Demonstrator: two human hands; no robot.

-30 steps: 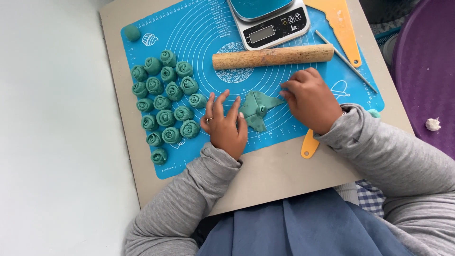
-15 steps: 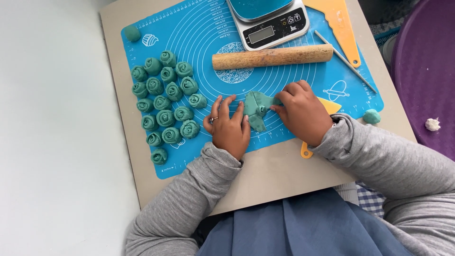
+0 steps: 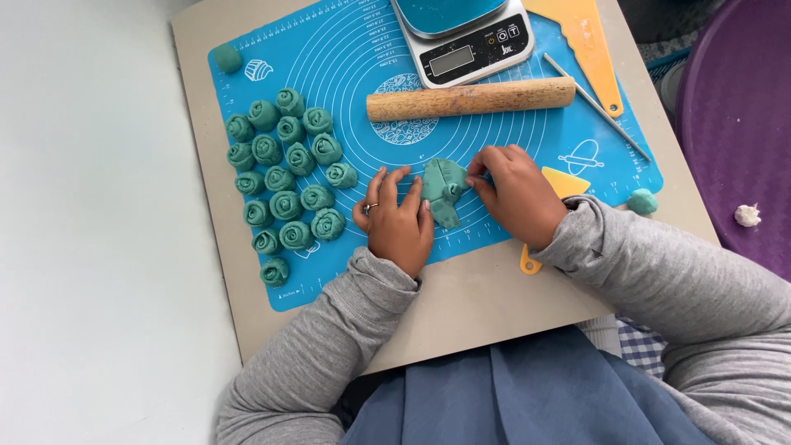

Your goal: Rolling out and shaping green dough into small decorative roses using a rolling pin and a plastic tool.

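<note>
A flat piece of teal dough (image 3: 444, 189) lies on the blue silicone mat (image 3: 346, 49), partly folded. My left hand (image 3: 398, 218) rests with its fingers apart on the dough's left edge; a ring shows on one finger. My right hand (image 3: 515, 194) pinches the dough's right edge between thumb and fingertips. Left of my hands, several teal dough rosettes (image 3: 287, 173) stand in rows on the mat.
A wooden rolling pin (image 3: 470, 99) lies beyond the dough. A digital scale (image 3: 463, 37), an orange scraper (image 3: 585, 45) and a thin metal rod (image 3: 597, 107) sit at the back right. Small dough balls (image 3: 642, 201) (image 3: 227, 58) lie apart. A purple tray (image 3: 737, 115) is on the right.
My right hand moved left onto the dough and took hold of its right edge. The spread dough has been folded narrower. My left hand stayed at the dough's left edge.
</note>
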